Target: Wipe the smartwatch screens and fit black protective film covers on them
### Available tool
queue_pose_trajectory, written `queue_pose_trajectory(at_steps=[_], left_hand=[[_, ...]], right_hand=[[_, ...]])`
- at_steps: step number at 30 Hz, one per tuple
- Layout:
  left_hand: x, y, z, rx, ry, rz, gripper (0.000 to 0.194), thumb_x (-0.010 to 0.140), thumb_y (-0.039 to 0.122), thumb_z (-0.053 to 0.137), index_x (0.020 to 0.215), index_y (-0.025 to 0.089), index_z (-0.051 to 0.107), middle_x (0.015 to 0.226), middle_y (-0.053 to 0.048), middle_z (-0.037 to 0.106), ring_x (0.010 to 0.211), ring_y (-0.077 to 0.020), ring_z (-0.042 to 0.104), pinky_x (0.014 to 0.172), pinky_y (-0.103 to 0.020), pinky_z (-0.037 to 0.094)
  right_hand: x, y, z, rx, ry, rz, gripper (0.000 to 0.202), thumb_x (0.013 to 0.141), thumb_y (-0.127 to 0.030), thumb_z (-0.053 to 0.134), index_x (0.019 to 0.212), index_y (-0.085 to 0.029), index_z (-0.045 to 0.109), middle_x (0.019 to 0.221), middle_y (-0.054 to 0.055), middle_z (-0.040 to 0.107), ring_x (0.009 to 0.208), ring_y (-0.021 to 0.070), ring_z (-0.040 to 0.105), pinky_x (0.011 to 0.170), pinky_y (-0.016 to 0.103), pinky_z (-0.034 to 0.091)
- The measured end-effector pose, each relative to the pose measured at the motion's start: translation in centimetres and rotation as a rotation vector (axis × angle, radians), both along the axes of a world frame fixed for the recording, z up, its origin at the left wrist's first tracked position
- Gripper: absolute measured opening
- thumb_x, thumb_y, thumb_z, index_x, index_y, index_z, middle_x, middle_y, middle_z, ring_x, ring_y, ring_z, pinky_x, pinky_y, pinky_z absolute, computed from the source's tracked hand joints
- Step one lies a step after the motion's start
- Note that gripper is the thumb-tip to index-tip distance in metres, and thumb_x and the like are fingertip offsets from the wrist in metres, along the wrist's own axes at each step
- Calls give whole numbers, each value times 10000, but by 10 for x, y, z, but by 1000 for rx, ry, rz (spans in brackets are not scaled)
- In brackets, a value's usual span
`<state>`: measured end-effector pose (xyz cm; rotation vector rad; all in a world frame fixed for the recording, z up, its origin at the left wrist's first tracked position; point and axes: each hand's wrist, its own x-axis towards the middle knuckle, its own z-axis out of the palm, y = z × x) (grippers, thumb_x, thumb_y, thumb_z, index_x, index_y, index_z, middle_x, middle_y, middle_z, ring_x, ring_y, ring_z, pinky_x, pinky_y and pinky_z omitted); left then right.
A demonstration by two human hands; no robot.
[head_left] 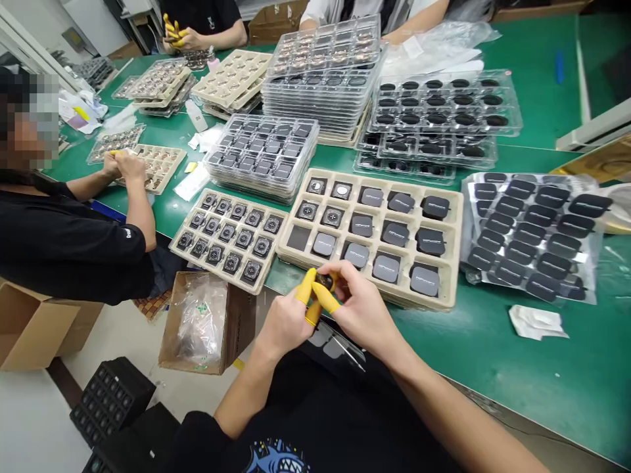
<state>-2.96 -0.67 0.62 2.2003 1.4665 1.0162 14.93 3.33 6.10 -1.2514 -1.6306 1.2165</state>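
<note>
Close to my body, at the table's edge, both hands pinch a small dark watch case point(325, 282) between the fingertips. Yellow finger cots cover several fingertips of my left hand point(290, 318), which grips it from the left. My right hand point(359, 303), its thumb also in a yellow cot, closes on it from the other side. Much of the case is hidden by the fingers. Just beyond lies a beige tray point(456, 263) of dark square pieces and a few watch cases. Left of it, a smaller beige tray point(215, 281) holds rows of watch cases.
On the right lies a clear sheet of black printed pads point(535, 230), with crumpled white paper point(537, 322) nearby. Stacked clear trays point(290, 187) stand farther back. A carton of plastic bags point(170, 338) sits below left. A co-worker point(73, 243) works at the left; others sit opposite.
</note>
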Motion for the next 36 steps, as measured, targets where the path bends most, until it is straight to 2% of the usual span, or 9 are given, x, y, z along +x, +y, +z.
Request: queue_pose_trajectory(at_steps=[3, 9, 11, 15, 20, 23, 27, 31, 36], left_hand=[[7, -8, 1, -149, -78, -48, 332, 1113, 362, 529, 1154, 152, 783, 785, -90, 799, 577, -234, 740, 528, -324, 579], [20, -10, 14, -655, -472, -208, 507, 1154, 546, 513, 983, 181, 819, 915, -102, 873, 786, -209, 815, 743, -302, 670], [20, -8, 14, -703, -486, -203, 504, 1103, 619, 612, 1120, 165, 831, 949, -100, 887, 728, -194, 796, 703, -288, 656], [14, -3, 3, -585, -380, -216, 800, 942, 667, 838, 1559, 188, 665, 826, -18, 858, 538, -151, 680, 604, -265, 614], [9, 5, -4, -348, -274, -323, 697, 989, 631, 800, 1521, 192, 700, 724, -4, 792, 523, -163, 653, 575, -283, 636], [11, 7, -2, -168, -301, -275, 552, 937, 652, 849, 1257, 203, 834, 591, 10, 716, 454, -160, 624, 480, -263, 599], [10, 5, -10, -2, -424, -123, 391, 863, 591, 940, 1013, 235, 882, 761, -56, 859, 606, -217, 803, 618, -287, 715], [5, 10, -36, -113, -631, 73, 514, 674, 554, 1077, 982, 204, 860, 838, -57, 889, 688, -244, 849, 627, -295, 731], [7, 22, -55, -257, -802, 79, 707, 499, 475, 1158, 1057, 182, 837, 831, -34, 867, 700, -216, 836, 660, -279, 726]], right_hand=[[13, -14, -15, 40, -54, -7, 219, 972, -389, 721, 1151, -267, 757, 912, 40, 679, 722, 203, 577, 646, 357, 504], [44, -27, -39, 68, -17, -101, 241, 1018, -458, 721, 1169, -343, 869, 1158, 108, 820, 987, 318, 767, 800, 464, 648], [51, -28, -41, 7, 4, -127, 248, 1007, -488, 740, 1140, -332, 879, 1130, 105, 846, 933, 319, 780, 776, 467, 661], [58, -26, -34, -139, 72, -104, 363, 945, -608, 812, 1097, -283, 869, 1029, 99, 860, 830, 296, 779, 745, 440, 674], [51, -26, -22, -182, 191, -58, 377, 954, -635, 822, 1046, -272, 865, 975, 91, 872, 837, 292, 805, 779, 422, 689], [43, -29, -21, -33, 193, -80, 301, 1023, -558, 781, 1074, -281, 884, 1019, 97, 883, 898, 291, 819, 851, 437, 685], [32, -30, -31, 311, 113, -108, 270, 1120, -461, 687, 1173, -273, 873, 1033, 102, 889, 886, 260, 795, 828, 409, 650], [25, -26, -47, 598, -31, -211, 256, 1148, -389, 662, 1219, -213, 834, 1002, 90, 880, 807, 221, 743, 766, 365, 615], [30, -22, -57, 704, -136, -333, 192, 1145, -341, 670, 1132, -220, 818, 1012, 62, 873, 772, 190, 680, 729, 331, 571]])
